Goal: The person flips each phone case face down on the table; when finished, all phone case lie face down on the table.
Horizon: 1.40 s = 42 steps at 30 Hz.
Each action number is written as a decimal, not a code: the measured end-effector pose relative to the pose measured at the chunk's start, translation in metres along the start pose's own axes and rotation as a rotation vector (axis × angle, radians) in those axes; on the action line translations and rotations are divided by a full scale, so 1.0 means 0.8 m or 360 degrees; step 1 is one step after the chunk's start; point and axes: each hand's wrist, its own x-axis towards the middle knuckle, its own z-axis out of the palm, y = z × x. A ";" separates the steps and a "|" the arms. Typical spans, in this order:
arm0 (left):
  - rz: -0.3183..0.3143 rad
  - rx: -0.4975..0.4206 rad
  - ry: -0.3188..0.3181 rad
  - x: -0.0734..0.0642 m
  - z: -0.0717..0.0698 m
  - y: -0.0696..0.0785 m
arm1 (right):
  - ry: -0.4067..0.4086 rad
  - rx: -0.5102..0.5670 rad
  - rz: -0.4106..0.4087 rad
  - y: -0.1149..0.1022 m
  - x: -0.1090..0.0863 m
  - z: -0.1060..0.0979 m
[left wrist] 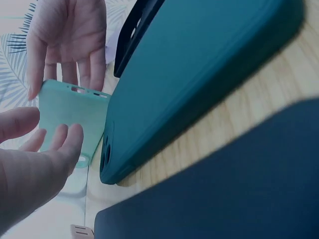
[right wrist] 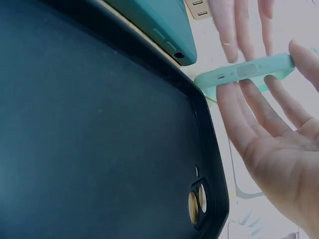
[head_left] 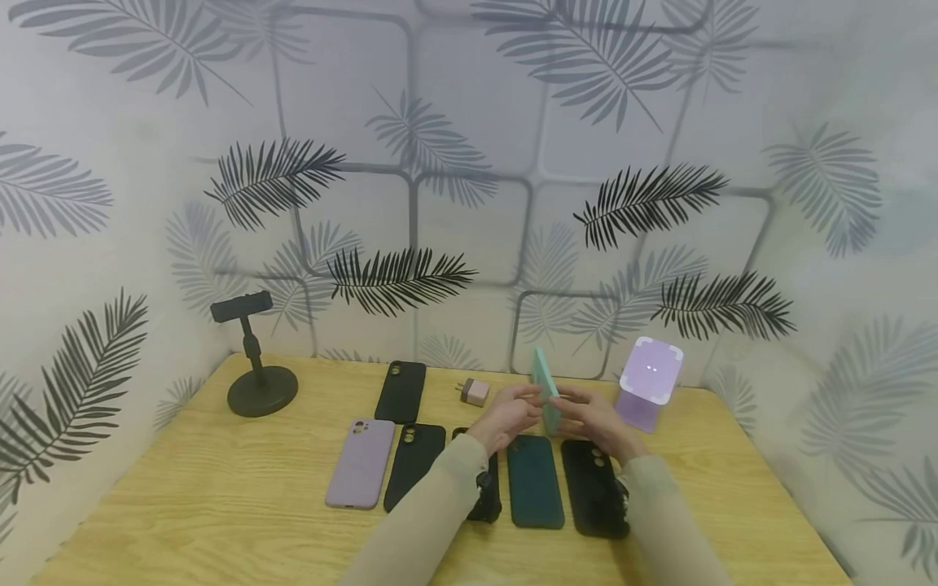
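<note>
A mint green phone case (head_left: pixel 542 373) stands upright on its edge toward the back of the table, between both hands. My right hand (head_left: pixel 597 419) pinches it, with the thumb at one corner and fingers against a face in the right wrist view. On the other side, my left hand (head_left: pixel 506 415) has its fingers extended close to the case (left wrist: pixel 75 112); the thumb is held apart from it. Below the hands lie a dark teal phone case (head_left: pixel 535 484) and a black phone case (head_left: pixel 595 492). Another black case (head_left: pixel 493 492) is partly covered by the left wrist.
To the left lie a lilac phone case (head_left: pixel 361 464) and two black cases, one nearer (head_left: pixel 414 465) and one farther back (head_left: pixel 401 392). A pink and grey plug charger (head_left: pixel 475 391) sits behind. A black stand (head_left: pixel 261 391) is far left, a purple stand-like object (head_left: pixel 650 373) at right.
</note>
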 end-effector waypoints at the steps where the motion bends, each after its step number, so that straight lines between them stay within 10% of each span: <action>1: -0.0001 0.0014 -0.0001 0.000 -0.001 0.000 | 0.0001 0.0006 -0.0010 0.000 -0.001 -0.002; 20: -0.0136 -0.0003 0.0003 0.009 -0.012 -0.002 | 0.0086 -0.0119 -0.0158 0.006 -0.012 -0.024; 29: -0.0144 -0.0037 -0.0055 0.006 -0.013 0.003 | 0.0209 -0.0514 -0.0056 0.010 -0.015 -0.029; 42: -0.0131 -0.0009 -0.0053 -0.002 -0.025 0.001 | 0.0146 -0.0430 -0.0063 0.018 -0.018 -0.030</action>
